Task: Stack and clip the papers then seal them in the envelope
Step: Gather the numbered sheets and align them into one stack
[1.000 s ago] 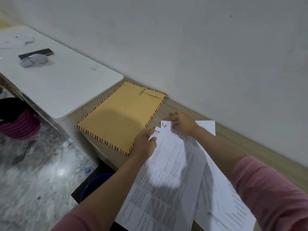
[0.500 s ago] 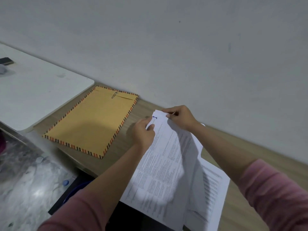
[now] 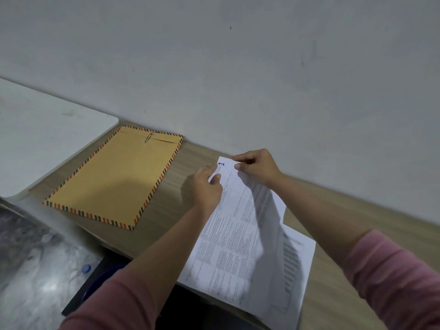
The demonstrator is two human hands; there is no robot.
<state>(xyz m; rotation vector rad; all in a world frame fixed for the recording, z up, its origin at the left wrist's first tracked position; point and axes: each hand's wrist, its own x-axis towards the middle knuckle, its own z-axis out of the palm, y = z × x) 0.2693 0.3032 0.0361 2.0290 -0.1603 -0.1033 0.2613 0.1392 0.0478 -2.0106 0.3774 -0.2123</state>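
Several printed white papers (image 3: 238, 236) lie overlapped on the wooden desk (image 3: 171, 206), their near ends hanging over its front edge. The top sheet bears a handwritten blue "1" at its far corner. My left hand (image 3: 207, 186) pinches that far corner from the left. My right hand (image 3: 256, 166) pinches the same far edge from the right. A brown envelope (image 3: 114, 177) with a striped border lies flat to the left of my hands. A metal paper clip (image 3: 148, 137) rests on the envelope near its flap.
A grey wall (image 3: 238, 67) runs right behind the desk. A white tabletop (image 3: 40, 139) adjoins the desk on the left. Below the front edge is a marbled floor (image 3: 35, 270) with a dark bin (image 3: 100, 279).
The spread sheets have been drawn together into one pile under the sheet marked "1". Both hands moved to its far corner. The view has swung right, away from the white table.
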